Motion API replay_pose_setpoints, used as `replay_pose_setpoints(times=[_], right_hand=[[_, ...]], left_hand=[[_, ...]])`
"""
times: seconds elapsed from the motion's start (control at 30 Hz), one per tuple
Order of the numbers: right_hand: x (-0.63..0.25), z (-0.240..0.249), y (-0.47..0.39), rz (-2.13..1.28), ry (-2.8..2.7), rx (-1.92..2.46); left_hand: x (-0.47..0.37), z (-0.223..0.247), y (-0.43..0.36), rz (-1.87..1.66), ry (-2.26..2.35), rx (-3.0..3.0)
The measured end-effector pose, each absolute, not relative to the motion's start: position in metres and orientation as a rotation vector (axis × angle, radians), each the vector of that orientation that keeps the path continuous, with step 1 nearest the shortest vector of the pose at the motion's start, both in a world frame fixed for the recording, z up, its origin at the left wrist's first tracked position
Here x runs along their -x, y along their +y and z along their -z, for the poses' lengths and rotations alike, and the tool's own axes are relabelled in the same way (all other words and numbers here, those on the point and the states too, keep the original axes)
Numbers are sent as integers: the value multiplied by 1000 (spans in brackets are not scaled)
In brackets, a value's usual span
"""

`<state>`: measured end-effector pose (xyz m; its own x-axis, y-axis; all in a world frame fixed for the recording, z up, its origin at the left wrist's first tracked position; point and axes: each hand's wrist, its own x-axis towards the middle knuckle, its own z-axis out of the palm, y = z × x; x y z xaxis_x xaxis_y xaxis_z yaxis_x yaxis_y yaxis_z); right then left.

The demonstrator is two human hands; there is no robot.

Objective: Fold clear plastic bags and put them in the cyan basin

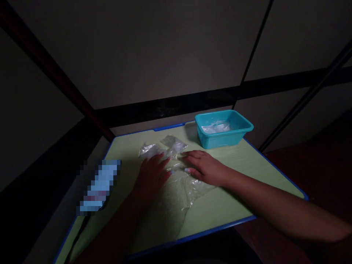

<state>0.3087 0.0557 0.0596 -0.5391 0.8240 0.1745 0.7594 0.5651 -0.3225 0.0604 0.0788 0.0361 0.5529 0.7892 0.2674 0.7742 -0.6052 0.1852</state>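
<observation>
A clear plastic bag (176, 198) lies spread on the pale green table, its far end crumpled and shiny. My left hand (152, 174) rests on the bag's left side, palm down with the fingers apart. On the bag's right side lies my right hand (205, 167), its fingers stretched out toward the left and the thumb apart from them. Both hands touch the plastic near the crumpled part, and neither is closed round it. Parts of the bag are hidden under the hands.
At the table's back right stands a turquoise plastic basin (222, 138) with clear plastic inside. A blurred-out flat object (100, 187) with a dark strap or cord lies at the left edge. The table (231, 205) has a blue rim and stands against panelled doors (165, 55).
</observation>
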Motion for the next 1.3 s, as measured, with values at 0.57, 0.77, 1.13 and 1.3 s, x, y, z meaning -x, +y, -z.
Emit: replay_pose_setpoints(times=[0.57, 0.77, 1.13, 1.3], right_hand=[[-322, -67, 74, -257, -2336, 1069], [-322, -62, 70, -436, -2487, 977], [-313, -54, 62, -638, -2743, 1214], [-312, -60, 60, -700, -2716, 1055]], left_hand=[[-81, -41, 49, -564, 1137, -2763], [-84, -34, 41, 89, 1129, -2622], [-60, -36, 44, -53, 1155, -2699], [-63, -37, 53, -118, 1276, -2646]])
